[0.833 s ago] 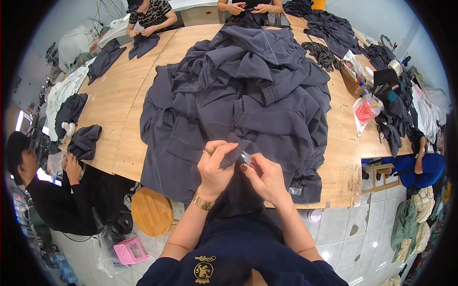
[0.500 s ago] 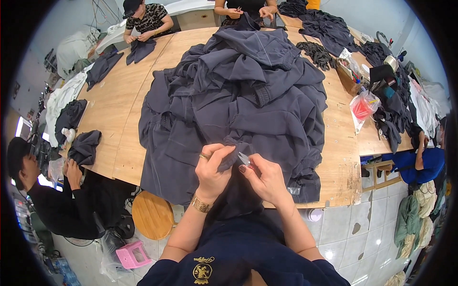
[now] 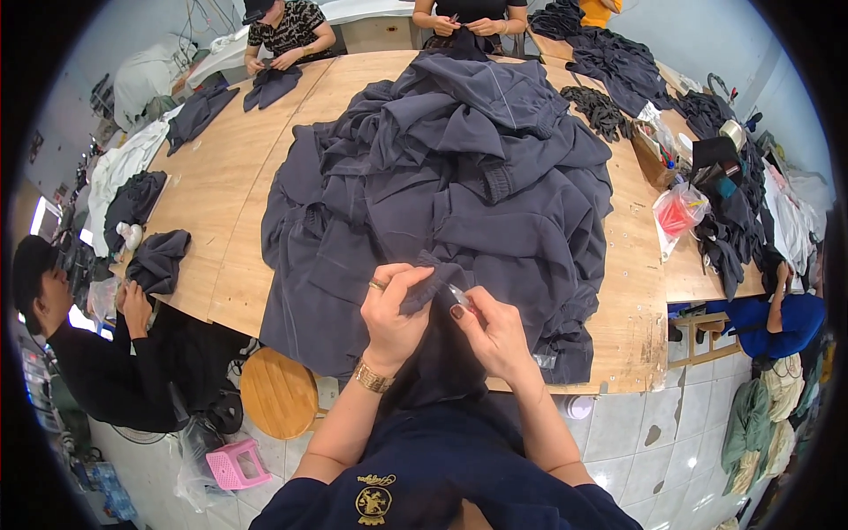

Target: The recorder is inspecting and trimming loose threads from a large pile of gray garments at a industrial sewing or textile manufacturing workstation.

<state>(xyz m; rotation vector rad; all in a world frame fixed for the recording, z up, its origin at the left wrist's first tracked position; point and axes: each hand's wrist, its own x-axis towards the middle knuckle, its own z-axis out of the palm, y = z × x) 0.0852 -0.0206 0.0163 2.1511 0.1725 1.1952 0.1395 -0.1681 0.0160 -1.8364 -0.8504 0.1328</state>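
Note:
A big heap of dark grey garments covers the middle of the wooden table. My left hand pinches a fold of the nearest dark garment at the table's near edge. My right hand is right beside it, fingers closed on a small silvery tool whose tip touches the same fold. A ring and a gold bracelet show on my left hand.
Other people sit around the table: one at the left, two at the far side, one at the right. Smaller dark garments lie along the left edge. A red plastic bag and a box of supplies lie right. A round wooden stool stands below.
My hands stay together on the same fold, shifting only slightly. The view has tilted a little.

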